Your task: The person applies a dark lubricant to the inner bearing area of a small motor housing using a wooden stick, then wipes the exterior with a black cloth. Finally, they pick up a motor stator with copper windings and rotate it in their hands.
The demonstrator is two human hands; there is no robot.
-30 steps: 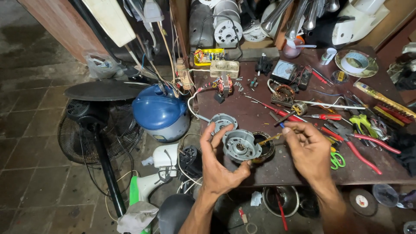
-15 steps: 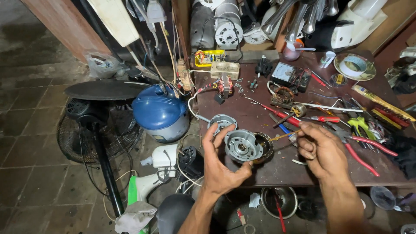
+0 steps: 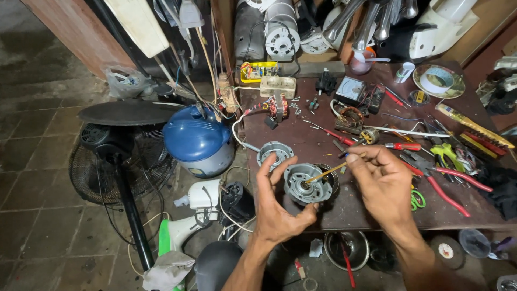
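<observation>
My left hand (image 3: 280, 207) grips a round grey metal motor housing (image 3: 308, 184) from below, tilted up above the workbench edge. My right hand (image 3: 383, 183) pinches a thin yellowish stick (image 3: 328, 172) whose tip rests in the housing's centre hole. A second round metal motor cover (image 3: 274, 152) lies on the dark red workbench (image 3: 371, 210) just behind my left fingers. A dark ring-shaped part sits partly hidden behind the held housing.
Red-handled pliers (image 3: 447, 180), screwdrivers, green scissors (image 3: 417, 198), a tape roll (image 3: 436, 80) and a meter (image 3: 350, 89) crowd the bench. Left of it are a blue rice cooker (image 3: 198, 141), a black fan (image 3: 116, 156) and tangled wires. A metal bowl (image 3: 347, 250) sits below.
My right hand has moved back left toward the housing, bringing the thin stick's tip to its centre. My left hand has kept the housing nearly still.
</observation>
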